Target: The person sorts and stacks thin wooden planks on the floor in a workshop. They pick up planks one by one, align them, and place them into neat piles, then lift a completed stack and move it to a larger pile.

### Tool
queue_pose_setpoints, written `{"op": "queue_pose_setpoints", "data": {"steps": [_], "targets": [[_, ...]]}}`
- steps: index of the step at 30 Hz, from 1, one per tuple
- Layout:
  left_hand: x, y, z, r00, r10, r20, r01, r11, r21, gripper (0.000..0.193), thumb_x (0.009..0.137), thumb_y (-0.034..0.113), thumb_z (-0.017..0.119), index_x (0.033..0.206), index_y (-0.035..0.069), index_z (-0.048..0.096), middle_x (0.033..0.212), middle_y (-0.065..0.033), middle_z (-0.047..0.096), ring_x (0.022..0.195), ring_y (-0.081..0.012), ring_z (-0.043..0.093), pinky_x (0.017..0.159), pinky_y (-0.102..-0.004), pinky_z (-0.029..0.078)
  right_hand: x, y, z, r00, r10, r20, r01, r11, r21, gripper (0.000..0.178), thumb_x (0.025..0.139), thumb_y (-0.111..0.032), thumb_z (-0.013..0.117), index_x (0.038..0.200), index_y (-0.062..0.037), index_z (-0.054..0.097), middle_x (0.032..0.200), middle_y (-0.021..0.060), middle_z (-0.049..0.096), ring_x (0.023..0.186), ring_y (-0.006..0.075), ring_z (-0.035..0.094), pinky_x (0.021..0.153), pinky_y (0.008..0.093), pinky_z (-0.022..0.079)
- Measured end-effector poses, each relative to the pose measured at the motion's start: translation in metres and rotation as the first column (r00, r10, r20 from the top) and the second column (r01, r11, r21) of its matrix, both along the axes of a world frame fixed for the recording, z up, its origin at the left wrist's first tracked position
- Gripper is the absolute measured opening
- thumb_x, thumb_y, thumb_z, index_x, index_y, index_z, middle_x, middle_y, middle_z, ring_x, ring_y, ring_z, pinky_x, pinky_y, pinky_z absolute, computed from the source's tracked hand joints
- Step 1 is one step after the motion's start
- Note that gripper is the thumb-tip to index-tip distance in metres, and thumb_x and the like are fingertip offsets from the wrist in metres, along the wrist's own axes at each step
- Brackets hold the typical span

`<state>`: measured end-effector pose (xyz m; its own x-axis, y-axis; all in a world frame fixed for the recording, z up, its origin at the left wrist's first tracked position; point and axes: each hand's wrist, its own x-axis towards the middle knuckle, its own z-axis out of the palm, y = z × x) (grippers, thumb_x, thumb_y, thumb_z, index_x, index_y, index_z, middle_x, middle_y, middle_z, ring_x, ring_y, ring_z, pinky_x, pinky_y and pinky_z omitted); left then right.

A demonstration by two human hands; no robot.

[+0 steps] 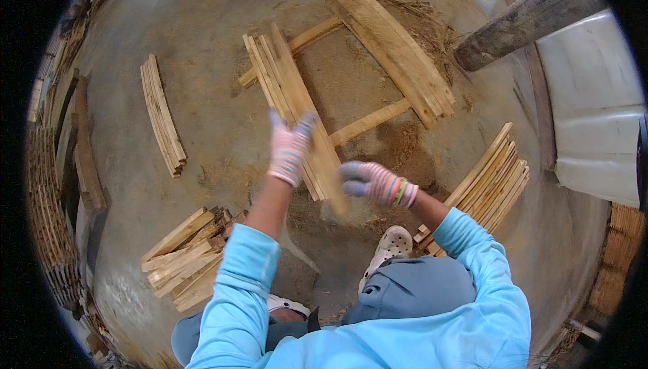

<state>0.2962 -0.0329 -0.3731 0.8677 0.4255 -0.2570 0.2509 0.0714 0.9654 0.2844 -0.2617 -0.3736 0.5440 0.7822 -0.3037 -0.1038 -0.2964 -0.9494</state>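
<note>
Both my hands wear knitted gloves with striped cuffs and greyish fingers. My left hand point(290, 147) reaches palm down over a row of long wooden strips, thumb and fingers spread, its thumb by the edge of a wider plank point(297, 78). That plank lies along the strips' right side; its near end is blurred. My right hand point(379, 182) is beside this near end, fingers apart and pointing left at its edge; I cannot tell whether they touch it. The narrow strips point(262, 72) rest partly on a wooden crosspiece point(317, 35).
A second crosspiece point(371, 121) runs to a wide board point(391, 51). Strip bundles point(162, 116) lie left and more strips point(482, 183) right. Short wood pieces point(185, 257) are heaped near my left arm. A post point(530, 18) stands far right, near a pale sheet point(587, 99).
</note>
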Motion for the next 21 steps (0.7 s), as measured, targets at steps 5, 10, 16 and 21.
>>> {"op": "queue_pose_setpoints", "data": {"steps": [5,10,16,21], "targets": [[-0.019,0.120,0.015,0.961,0.158,-0.225,-0.161,0.987,0.006,0.028,0.095,0.031,0.068,0.100,0.009,0.052,0.077,-0.0032,0.054,0.060,-0.0159,0.053,0.053,-0.0342,0.046,0.077,-0.036,-0.019,0.648,0.269,0.713,0.507,0.546,-0.667,0.050,0.090,-0.022,0.063,0.138,-0.0132,0.052,0.133,0.0213,0.057,0.123,0.0382,0.056,0.101,0.0504,0.045],[-0.136,0.249,0.061,0.943,-0.086,-0.321,0.298,0.647,0.702,0.061,0.103,0.048,0.048,0.141,0.000,0.050,0.138,-0.0261,0.055,0.132,-0.0387,0.050,0.109,-0.0398,0.039,0.137,-0.094,-0.056,0.751,0.488,0.444,0.484,0.051,-0.874,0.052,0.103,-0.025,0.032,0.155,-0.0184,0.032,0.166,0.0186,0.014,0.151,0.0396,0.022,0.120,0.0598,0.015],[-0.328,0.347,0.062,0.746,0.040,-0.665,0.654,0.148,0.742,0.054,0.091,0.024,0.066,0.139,0.005,0.048,0.135,-0.0233,0.053,0.126,-0.0433,0.049,0.107,-0.0495,0.039,0.069,-0.052,-0.062,0.770,0.184,0.611,0.443,0.535,-0.720,0.080,0.081,-0.031,0.074,0.150,-0.0215,0.036,0.141,0.0189,0.051,0.130,0.0408,0.050,0.106,0.0420,0.046],[-0.402,0.373,0.026,0.464,0.310,-0.830,0.815,0.217,0.537,0.060,0.085,0.017,0.069,0.141,0.013,0.048,0.136,-0.0223,0.053,0.126,-0.0420,0.051,0.107,-0.0486,0.042,0.049,-0.057,-0.047,0.690,-0.303,0.658,0.654,0.650,-0.386,0.081,0.082,-0.033,0.077,0.147,-0.0136,0.034,0.112,0.0275,0.066,0.106,0.0463,0.064,0.090,0.0525,0.050]]}}
